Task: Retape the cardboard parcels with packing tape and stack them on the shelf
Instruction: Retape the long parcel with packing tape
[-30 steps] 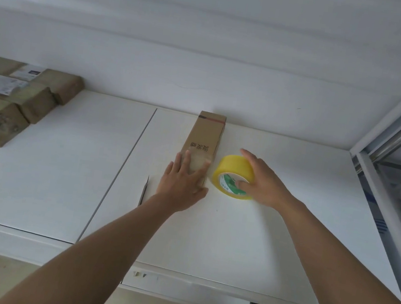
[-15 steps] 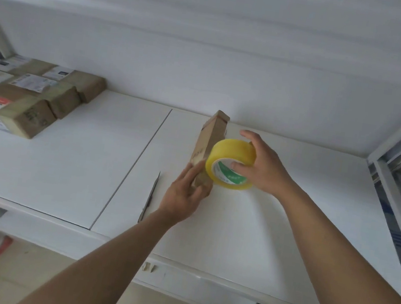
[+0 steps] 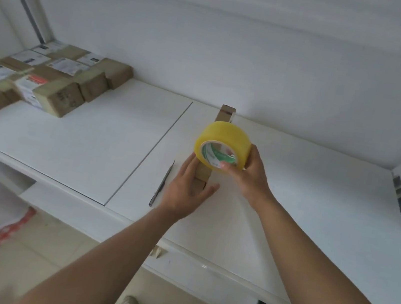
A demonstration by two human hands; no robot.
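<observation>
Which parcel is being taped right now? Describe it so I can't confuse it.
On the white shelf, skip the labelled parcels stacked far left. It's the long narrow box mid-shelf, between both hands, behind the yellow tape roll.

**What the view hides or cuts off**

The yellow tape roll (image 3: 222,146) covers the middle of the narrow cardboard parcel (image 3: 226,112); only its far end and a bit by the left hand (image 3: 187,189) show. The right hand (image 3: 248,175) has its fingers behind the roll. The stacked parcels (image 3: 48,80) run off the left edge, blurred, labels unreadable. A thin dark tool (image 3: 161,185) by the left hand is too slim to identify
</observation>
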